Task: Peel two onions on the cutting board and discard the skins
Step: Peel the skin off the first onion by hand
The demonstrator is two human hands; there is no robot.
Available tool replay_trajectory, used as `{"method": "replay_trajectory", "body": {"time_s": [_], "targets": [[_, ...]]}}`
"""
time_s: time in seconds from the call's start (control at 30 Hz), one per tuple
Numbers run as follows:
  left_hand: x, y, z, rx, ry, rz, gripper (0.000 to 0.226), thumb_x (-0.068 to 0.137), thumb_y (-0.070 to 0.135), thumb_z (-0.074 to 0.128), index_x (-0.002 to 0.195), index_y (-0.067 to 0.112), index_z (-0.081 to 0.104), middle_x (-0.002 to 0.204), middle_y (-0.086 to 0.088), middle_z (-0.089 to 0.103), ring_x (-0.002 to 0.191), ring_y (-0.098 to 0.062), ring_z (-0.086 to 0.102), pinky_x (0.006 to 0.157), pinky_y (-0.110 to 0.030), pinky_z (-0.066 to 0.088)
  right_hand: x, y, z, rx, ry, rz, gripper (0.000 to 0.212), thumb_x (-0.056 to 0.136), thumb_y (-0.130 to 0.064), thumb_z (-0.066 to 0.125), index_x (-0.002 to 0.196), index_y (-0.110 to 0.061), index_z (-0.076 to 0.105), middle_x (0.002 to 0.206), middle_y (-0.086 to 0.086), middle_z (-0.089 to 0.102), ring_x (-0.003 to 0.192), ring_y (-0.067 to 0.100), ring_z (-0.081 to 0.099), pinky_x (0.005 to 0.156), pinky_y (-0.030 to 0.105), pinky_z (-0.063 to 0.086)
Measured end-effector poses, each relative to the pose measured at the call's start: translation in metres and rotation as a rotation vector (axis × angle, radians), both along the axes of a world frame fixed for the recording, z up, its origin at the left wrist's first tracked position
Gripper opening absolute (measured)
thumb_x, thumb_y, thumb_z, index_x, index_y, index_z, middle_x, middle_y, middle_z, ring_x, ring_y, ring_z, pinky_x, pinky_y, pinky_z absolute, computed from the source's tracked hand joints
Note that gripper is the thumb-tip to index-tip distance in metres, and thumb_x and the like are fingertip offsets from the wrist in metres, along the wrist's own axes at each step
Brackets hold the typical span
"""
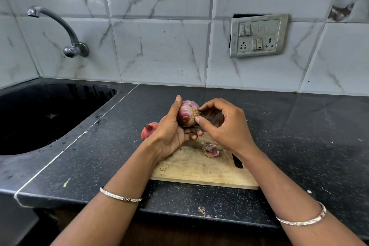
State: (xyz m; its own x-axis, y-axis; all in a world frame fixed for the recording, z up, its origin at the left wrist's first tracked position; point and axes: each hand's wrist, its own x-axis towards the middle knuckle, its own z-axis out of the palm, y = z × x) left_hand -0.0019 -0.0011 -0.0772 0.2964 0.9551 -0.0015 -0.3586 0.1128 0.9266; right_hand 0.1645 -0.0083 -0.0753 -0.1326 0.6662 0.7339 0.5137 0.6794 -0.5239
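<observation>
My left hand (171, 132) grips a partly peeled purple-and-white onion (186, 113) above the far edge of the wooden cutting board (199, 168). My right hand (223, 124) pinches at the onion's root end with thumb and forefinger. A second onion (147, 130), still in its red skin, lies on the counter behind my left wrist, partly hidden. A clump of peeled skins (209, 149) lies on the board under my right hand.
A black sink (46, 114) is set into the dark speckled counter (299, 130) at left, with a wall tap (60, 28) above it. A switch-and-socket plate (258, 35) hangs on the tiled wall. Small skin scraps (202, 210) lie near the counter's front edge.
</observation>
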Motion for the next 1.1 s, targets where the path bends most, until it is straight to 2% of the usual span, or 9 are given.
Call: {"method": "replay_trajectory", "body": {"time_s": [0.2,0.4,0.6,0.7,0.8,0.9,1.0,1.1], "targets": [[-0.0006,-0.0002,-0.0006,0.026,0.027,-0.027,0.084,0.099,0.067,0.036,0.135,-0.006,0.055,0.097,-0.019,0.072,0.065,-0.022,0.066,0.054,-0.026,0.054,0.0,-0.0001,0.0004,0.01,0.05,-0.009,0.017,0.082,-0.015,0.084,0.098,-0.014,0.078,0.087,-0.005,0.073,0.078,0.008,0.069,0.069,0.023,0.057],[-0.0009,-0.0001,-0.001,0.03,0.037,-0.039,0.084,0.099,0.068,0.036,0.134,-0.006,0.054,0.111,-0.027,0.067,0.063,-0.022,0.066,0.052,-0.026,0.054,-0.0003,-0.0002,-0.002,0.072,0.021,-0.014,0.013,0.081,-0.009,0.082,0.093,-0.01,0.079,0.086,-0.004,0.071,0.076,0.008,0.067,0.068,0.02,0.054],[-0.0009,-0.0004,-0.002,0.042,0.06,-0.066,0.074,0.1,0.068,0.034,0.124,0.003,0.06,0.107,-0.024,0.069,0.061,-0.022,0.061,0.053,-0.027,0.053,-0.0007,0.0022,-0.0045,0.173,-0.042,-0.073,0.012,0.081,-0.01,0.078,0.092,-0.007,0.08,0.082,-0.001,0.07,0.07,0.006,0.063,0.065,0.02,0.053],[-0.0001,-0.0014,-0.0026,0.035,0.061,-0.069,0.069,0.1,0.067,0.034,0.118,0.006,0.063,0.098,-0.021,0.067,0.059,-0.021,0.059,0.053,-0.028,0.054,-0.0001,0.0025,-0.0056,0.204,-0.052,-0.096,0.012,0.08,-0.007,0.078,0.092,-0.007,0.081,0.08,-0.001,0.072,0.069,0.005,0.063,0.064,0.021,0.053],[-0.0002,-0.0023,-0.002,0.029,0.067,-0.057,0.065,0.1,0.067,0.034,0.105,0.01,0.066,0.084,-0.018,0.063,0.058,-0.022,0.057,0.053,-0.028,0.053,0.0005,0.0026,-0.0057,0.195,-0.051,-0.112,0.012,0.08,-0.004,0.077,0.091,-0.008,0.081,0.079,-0.003,0.071,0.068,0.005,0.063,0.064,0.023,0.054],[0.0006,-0.0025,-0.0017,0.021,0.068,-0.057,0.064,0.1,0.067,0.034,0.102,0.011,0.066,0.08,-0.017,0.062,0.058,-0.022,0.056,0.052,-0.027,0.053,-0.0001,0.0033,-0.0052,0.172,-0.023,-0.119,0.012,0.081,-0.004,0.076,0.089,-0.011,0.08,0.079,-0.005,0.071,0.069,0.005,0.064,0.064,0.024,0.055],[0.0004,-0.0021,-0.0018,0.007,0.046,-0.042,0.066,0.1,0.067,0.035,0.107,0.008,0.065,0.087,-0.021,0.063,0.059,-0.022,0.055,0.052,-0.027,0.052,-0.0001,0.0043,-0.0042,0.113,0.025,-0.074,0.016,0.081,-0.005,0.074,0.092,-0.013,0.08,0.084,-0.007,0.072,0.074,0.006,0.067,0.068,0.024,0.057],[-0.0002,0.0002,-0.0028,0.012,0.023,-0.043,0.069,0.1,0.067,0.037,0.119,0.006,0.062,0.108,-0.029,0.064,0.064,-0.023,0.055,0.054,-0.029,0.052,0.0014,0.0048,-0.0027,-0.034,0.074,0.008,0.018,0.081,-0.013,0.081,0.099,-0.016,0.08,0.092,-0.007,0.073,0.081,0.008,0.07,0.072,0.024,0.059]]}}
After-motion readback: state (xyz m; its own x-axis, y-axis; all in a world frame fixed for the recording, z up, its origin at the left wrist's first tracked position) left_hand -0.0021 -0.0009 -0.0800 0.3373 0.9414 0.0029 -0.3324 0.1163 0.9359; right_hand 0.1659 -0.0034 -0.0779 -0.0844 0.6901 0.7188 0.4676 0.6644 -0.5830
